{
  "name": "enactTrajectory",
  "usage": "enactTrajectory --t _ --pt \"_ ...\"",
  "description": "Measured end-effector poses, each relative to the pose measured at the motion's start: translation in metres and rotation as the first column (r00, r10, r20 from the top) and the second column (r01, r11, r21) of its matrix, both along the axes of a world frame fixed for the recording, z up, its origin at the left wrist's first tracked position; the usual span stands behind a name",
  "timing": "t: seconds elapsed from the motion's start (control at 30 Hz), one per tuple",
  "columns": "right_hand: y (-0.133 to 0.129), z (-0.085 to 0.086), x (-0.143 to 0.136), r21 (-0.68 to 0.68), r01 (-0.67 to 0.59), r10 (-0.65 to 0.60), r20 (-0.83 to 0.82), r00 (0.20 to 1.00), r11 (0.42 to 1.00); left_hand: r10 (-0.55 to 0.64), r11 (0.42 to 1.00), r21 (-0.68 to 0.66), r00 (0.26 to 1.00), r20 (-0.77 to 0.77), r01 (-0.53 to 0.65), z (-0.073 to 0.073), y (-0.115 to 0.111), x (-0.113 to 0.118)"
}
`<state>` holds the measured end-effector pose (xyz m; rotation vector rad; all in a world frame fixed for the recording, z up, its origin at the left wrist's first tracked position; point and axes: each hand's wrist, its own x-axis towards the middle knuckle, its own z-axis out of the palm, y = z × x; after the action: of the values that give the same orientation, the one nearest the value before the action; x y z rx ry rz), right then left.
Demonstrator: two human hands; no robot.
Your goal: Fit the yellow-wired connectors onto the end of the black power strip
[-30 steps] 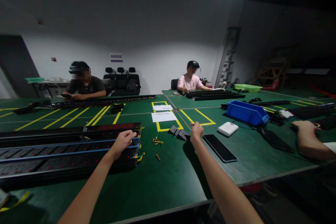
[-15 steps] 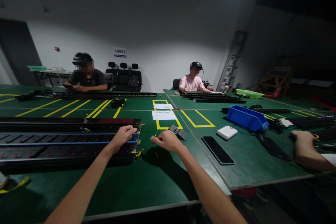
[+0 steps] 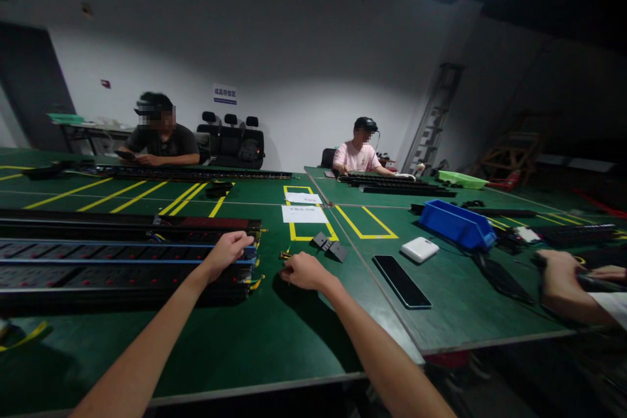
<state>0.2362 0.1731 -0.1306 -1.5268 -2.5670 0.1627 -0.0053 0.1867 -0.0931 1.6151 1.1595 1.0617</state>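
Note:
My left hand (image 3: 229,255) is closed at the right end of the long black strips with blue edges (image 3: 122,262); what its fingers pinch is too small to name. Yellow wires (image 3: 257,283) stick out of the strip ends just below it. On the green table, right of those ends, my right hand (image 3: 304,271) is closed with its fingertips low over the surface, and whatever they hold is hidden. A small dark piece with a yellow-green tip (image 3: 285,254) lies by these fingertips. Black flat pieces (image 3: 330,247) rest just beyond my right hand.
A phone (image 3: 402,281), a white box (image 3: 420,249) and a blue bin (image 3: 458,225) are to the right. Another person's hands (image 3: 563,281) work at the right edge. Two people (image 3: 159,137) (image 3: 360,153) sit across the table. White paper labels (image 3: 304,214) lie ahead.
My right hand has lowered and its fingers have curled in toward the table. My left hand stays at the strip ends. The whole view has shifted slightly.

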Motion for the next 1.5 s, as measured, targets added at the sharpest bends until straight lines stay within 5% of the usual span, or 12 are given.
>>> enactTrajectory --t 0.63,1.5 --pt "-0.004 -0.001 -0.012 0.155 0.051 -0.035 -0.108 0.994 0.987 0.002 1.000 0.001 1.000 0.022 -0.002 0.001 -0.002 0.000" --pt "-0.004 -0.017 -0.019 0.159 0.059 -0.053 -0.045 0.998 0.986 -0.004 1.000 0.000 1.000 0.018 0.004 -0.001 0.001 0.000"
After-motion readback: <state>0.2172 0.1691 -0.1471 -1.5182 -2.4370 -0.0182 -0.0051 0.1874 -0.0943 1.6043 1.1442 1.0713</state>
